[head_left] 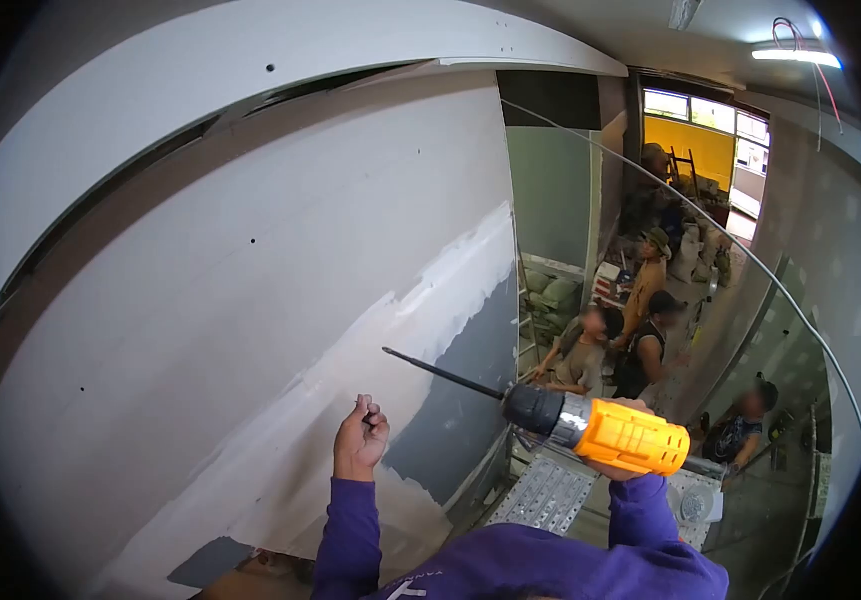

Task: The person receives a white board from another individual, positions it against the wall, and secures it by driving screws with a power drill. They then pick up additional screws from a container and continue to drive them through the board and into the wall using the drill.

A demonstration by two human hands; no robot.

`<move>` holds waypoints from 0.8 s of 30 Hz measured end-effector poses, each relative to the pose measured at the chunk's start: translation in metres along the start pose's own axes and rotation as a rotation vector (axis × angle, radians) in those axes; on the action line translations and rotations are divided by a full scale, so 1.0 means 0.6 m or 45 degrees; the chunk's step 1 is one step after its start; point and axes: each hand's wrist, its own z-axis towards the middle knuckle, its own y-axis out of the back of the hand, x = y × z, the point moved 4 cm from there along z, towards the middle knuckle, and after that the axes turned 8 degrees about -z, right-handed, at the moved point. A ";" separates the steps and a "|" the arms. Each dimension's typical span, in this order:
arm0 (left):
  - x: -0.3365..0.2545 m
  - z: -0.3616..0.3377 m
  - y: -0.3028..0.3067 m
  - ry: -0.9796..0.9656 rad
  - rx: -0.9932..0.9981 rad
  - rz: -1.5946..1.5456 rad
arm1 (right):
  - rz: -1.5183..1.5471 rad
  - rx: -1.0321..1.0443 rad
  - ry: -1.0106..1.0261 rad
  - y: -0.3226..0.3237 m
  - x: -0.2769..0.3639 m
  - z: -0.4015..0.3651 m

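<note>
My right hand is wrapped round the grip of a yellow-orange cordless drill with a black chuck. A long dark driver bit sticks out of the chuck, pointing left and slightly up toward the wall. My left hand is raised to the left of the bit, its fingers curled and pinched together. Something small and dark seems to be at those fingers, too small to name. In front of both hands stands a grey wall panel with white filler smeared across it and a few dark holes.
A curved white ceiling edge runs above the wall. A grey cable hangs across the right side. Below me are a perforated metal platform and several people, one in a tan shirt. Sacks lie by the wall.
</note>
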 end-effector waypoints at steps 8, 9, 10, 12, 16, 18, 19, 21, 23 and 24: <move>-0.001 -0.010 -0.154 -0.063 0.509 -0.394 | 0.419 0.009 0.102 -0.043 -0.047 -0.017; -0.002 -0.005 -0.165 -0.083 0.497 -0.497 | 0.382 0.023 0.101 -0.040 -0.045 -0.014; -0.002 -0.003 -0.176 -0.101 0.482 -0.599 | 0.347 0.039 0.096 -0.035 -0.041 -0.012; 0.013 0.005 -0.189 -0.180 0.251 -0.505 | 0.367 0.021 0.064 -0.035 -0.045 -0.020; 0.055 0.002 -0.218 -0.140 0.202 -0.285 | 0.323 0.044 0.046 -0.039 -0.061 -0.034; 0.073 -0.010 -0.240 -0.079 0.244 -0.243 | 0.289 -0.011 0.151 -0.029 -0.046 -0.019; 0.078 -0.016 -0.253 -0.088 0.277 -0.216 | 0.269 -0.002 0.121 -0.031 -0.050 -0.025; 0.086 -0.026 -0.271 -0.109 0.341 -0.164 | 0.232 0.018 0.062 -0.034 -0.057 -0.043; 0.088 -0.032 -0.283 -0.112 0.331 -0.124 | 0.258 -0.014 -0.018 -0.036 -0.054 -0.041; 0.089 -0.034 -0.287 -0.116 0.327 -0.104 | 0.271 -0.030 -0.056 -0.037 -0.054 -0.040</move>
